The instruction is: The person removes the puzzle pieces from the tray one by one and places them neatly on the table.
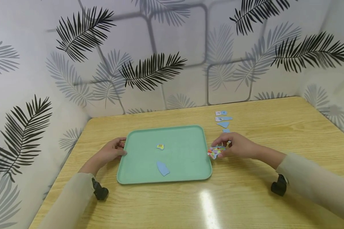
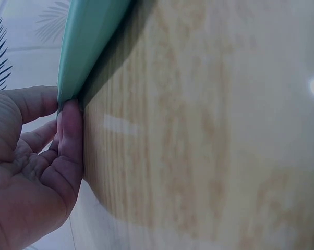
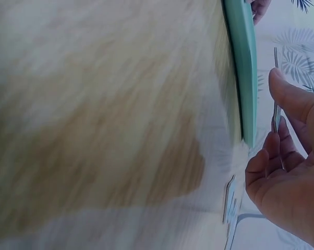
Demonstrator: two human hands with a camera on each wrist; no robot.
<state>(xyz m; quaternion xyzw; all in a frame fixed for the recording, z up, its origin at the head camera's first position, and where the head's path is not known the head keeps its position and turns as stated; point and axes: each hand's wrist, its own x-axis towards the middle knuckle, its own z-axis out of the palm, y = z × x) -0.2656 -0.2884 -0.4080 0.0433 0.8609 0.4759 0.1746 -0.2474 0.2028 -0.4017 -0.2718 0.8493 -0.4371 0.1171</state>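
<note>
At the left end of the green tray (image 1: 180, 152), my left hand (image 1: 110, 151) pinches the rim between thumb and fingers; the left wrist view shows the fingertips tucked against the tray's edge (image 2: 92, 47). My right hand (image 1: 239, 147) pinches a thin, flat, multicoloured puzzle piece (image 1: 214, 152) just off the tray's right rim. Edge-on in the right wrist view, that piece (image 3: 276, 117) sits between the thumb and fingers. Inside the tray lie a small yellow-patterned piece (image 1: 160, 146) and a plain light-blue piece (image 1: 162, 168).
Beyond my right hand, several light-blue and white pieces (image 1: 223, 119) lie in a column on the wooden table (image 1: 263, 197). One of them is partly hidden by the hand. A wall with a leaf pattern (image 1: 153, 71) rises behind the table's back edge.
</note>
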